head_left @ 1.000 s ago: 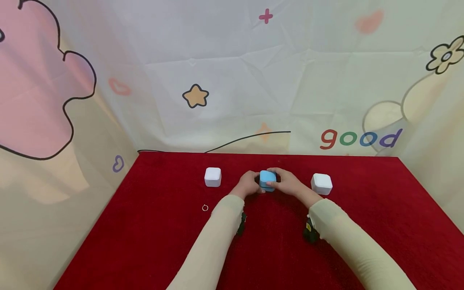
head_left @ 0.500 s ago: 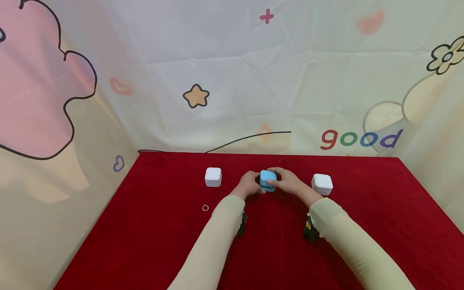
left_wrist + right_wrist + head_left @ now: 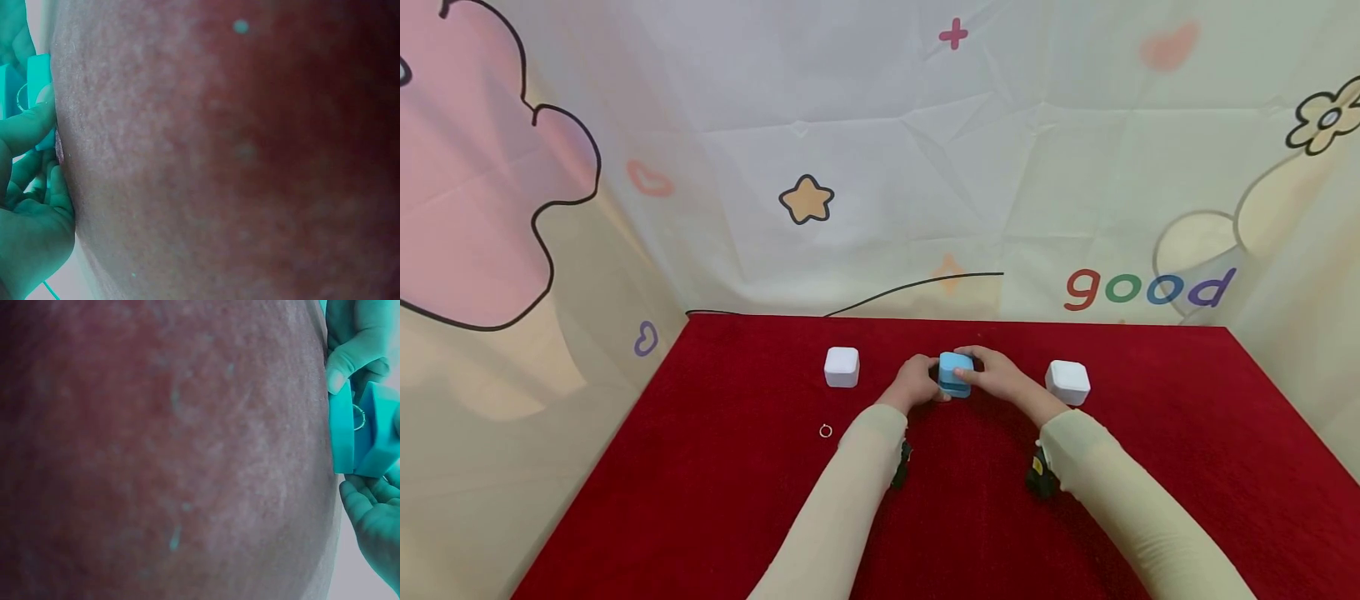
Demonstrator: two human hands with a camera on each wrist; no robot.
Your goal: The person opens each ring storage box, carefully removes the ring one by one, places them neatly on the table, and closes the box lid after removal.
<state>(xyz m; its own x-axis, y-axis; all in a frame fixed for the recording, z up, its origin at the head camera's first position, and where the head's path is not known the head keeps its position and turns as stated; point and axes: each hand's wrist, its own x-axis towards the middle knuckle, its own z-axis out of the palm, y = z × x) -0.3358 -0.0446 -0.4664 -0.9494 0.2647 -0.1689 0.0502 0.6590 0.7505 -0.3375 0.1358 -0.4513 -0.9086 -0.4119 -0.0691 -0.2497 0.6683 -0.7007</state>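
Note:
Near the back middle of the red table, both hands hold a small light-blue ring box (image 3: 955, 364). My left hand (image 3: 913, 380) grips its left side low down, and my right hand (image 3: 997, 375) holds the upper part, thumb on the front. The box is parted, with a dark gap between lid and base. A thin ring (image 3: 359, 417) stands inside it in the right wrist view. The left wrist view shows a thumb (image 3: 32, 122) against the box (image 3: 39, 70). Most of both wrist views is filled by close, blurred red cloth.
One white rounded box (image 3: 842, 367) stands left of the hands, another white box (image 3: 1067, 382) to the right. A small loose ring (image 3: 826, 431) lies on the red cloth (image 3: 715, 467) beside the left forearm. A printed curtain (image 3: 880, 150) hangs behind the table.
The gap between the blue box's lid and base has widened slightly. Both hands stay in nearly the same place; the white boxes and the loose ring have not moved.

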